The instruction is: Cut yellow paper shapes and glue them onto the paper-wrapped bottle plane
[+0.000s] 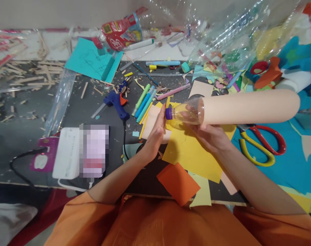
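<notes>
A clear plastic bottle (187,114) with a purple cap (168,113) lies sideways in front of me. From its wide end a long peach paper strip (250,107) with a rounded tip reaches to the right. My right hand (209,135) grips the bottle from below, near where the paper begins; part of its fingers shows through the clear plastic. Against the cap rests my left hand (157,135), its fingers straight and flat. Yellow paper (196,153) lies under the bottle, and an orange paper square (179,183) is nearer to me.
Left of my hands are a blue glue gun (117,104), several markers (145,104), a phone (95,150) and a white power bank (67,153). Scissors (263,143) lie at the right. A red-labelled bottle (122,32), wood sticks (37,77) and clear plastic (222,37) fill the back.
</notes>
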A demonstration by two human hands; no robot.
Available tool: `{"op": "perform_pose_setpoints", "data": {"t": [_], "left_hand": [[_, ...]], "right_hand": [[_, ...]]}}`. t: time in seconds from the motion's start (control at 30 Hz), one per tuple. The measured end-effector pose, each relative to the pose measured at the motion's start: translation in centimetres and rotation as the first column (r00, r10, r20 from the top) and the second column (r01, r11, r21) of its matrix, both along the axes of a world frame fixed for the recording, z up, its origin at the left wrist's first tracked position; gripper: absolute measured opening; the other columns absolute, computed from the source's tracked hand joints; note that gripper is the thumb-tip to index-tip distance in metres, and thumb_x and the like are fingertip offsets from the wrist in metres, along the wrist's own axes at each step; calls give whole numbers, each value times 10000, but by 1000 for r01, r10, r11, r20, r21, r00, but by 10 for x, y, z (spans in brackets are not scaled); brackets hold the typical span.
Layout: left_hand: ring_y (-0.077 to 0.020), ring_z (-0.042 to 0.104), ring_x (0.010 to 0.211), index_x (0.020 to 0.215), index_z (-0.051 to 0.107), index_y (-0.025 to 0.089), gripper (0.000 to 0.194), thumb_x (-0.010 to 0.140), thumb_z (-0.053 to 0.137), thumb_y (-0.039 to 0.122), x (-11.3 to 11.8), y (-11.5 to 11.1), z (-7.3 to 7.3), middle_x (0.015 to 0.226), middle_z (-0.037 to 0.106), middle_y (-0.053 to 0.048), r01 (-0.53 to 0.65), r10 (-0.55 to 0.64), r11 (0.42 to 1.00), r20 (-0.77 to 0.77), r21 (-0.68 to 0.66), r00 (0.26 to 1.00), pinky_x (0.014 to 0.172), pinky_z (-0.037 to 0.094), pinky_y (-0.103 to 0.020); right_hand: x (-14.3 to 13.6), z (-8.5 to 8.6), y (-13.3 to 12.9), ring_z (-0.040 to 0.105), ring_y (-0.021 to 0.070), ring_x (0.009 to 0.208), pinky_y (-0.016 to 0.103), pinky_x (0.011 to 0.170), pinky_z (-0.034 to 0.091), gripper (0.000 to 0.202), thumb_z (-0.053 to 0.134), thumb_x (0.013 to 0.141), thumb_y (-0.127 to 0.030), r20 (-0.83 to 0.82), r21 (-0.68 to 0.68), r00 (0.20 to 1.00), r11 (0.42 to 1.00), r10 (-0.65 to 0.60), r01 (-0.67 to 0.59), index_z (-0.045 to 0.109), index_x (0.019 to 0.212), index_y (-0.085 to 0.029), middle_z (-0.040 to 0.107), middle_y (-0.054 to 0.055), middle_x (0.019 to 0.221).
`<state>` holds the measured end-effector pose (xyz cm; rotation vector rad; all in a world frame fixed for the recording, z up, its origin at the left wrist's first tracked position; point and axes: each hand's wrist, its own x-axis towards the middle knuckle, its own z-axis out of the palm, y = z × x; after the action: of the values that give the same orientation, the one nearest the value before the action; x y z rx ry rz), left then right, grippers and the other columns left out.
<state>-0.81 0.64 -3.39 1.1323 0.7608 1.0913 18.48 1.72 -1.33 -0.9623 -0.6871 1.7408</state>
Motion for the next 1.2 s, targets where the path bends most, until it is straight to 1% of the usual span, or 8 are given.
{"op": "perform_pose_setpoints", "data": {"t": [0.13,0.3,0.4,0.6,0.7,0.87,1.03,1.2], "left_hand": [[-241,171,1533,1496,366,344,673,906,452,656,2,-1,1,1639,257,43,-35,34,998,-13,-48,999,1268,172,-410],[-275,323,1481,1343,553,275,650,884,417,714,5,1,10,1540,458,-25,-93,108,982,82,-164,991,1227,285,-430],[-269,423,1422,1240,625,254,577,896,445,681,4,3,14,1451,555,-49,-179,190,974,73,-139,979,1196,334,-424],[-210,684,1023,1053,703,227,425,868,558,581,-1,8,14,1133,723,-63,-300,303,943,3,-141,953,953,526,-365],[-205,694,943,1023,716,223,367,834,620,522,-2,9,14,1097,731,-67,-296,289,949,-77,-110,954,854,554,-344],[-213,665,1032,1045,748,276,268,859,622,422,-4,8,12,1124,725,-37,-272,272,962,-186,28,944,937,535,-373],[-185,648,1017,1100,745,313,257,855,671,337,-7,11,9,1141,691,-33,-295,327,944,-287,148,900,947,531,-357],[-155,632,968,1148,719,368,327,823,727,407,-8,13,5,1108,635,-20,-248,294,950,-280,188,914,859,566,-301]], "right_hand": [[-1,1,0,657,256,1185,452,1056,506,555,912,560,-357,12,-2,1000,1000,-17,17,721,1078,-419,742,-63,1177],[-1,3,1,691,269,1097,469,1028,516,501,911,546,-396,11,-33,1000,999,-3,3,733,1012,-357,762,-21,1098],[0,2,1,705,270,1020,469,956,553,513,892,547,-492,19,-35,997,997,74,-73,729,997,-306,763,19,1062],[1,-3,2,712,236,876,409,828,602,584,832,590,-609,57,8,982,984,179,-180,710,1022,-236,758,55,962],[1,-6,2,709,219,856,365,754,609,562,848,608,-555,74,7,984,987,161,-162,686,1039,-233,749,52,976],[-1,-8,2,677,164,732,330,701,604,448,855,644,-474,92,-23,977,981,194,-193,688,979,-227,730,29,898],[-8,-7,-1,679,143,826,357,804,624,469,792,738,-431,167,60,984,996,60,-71,589,1149,-330,636,0,1215],[-10,-6,-4,659,171,964,351,791,638,460,747,784,-474,290,131,956,991,-38,-1,497,1152,-359,583,6,1251]]}}
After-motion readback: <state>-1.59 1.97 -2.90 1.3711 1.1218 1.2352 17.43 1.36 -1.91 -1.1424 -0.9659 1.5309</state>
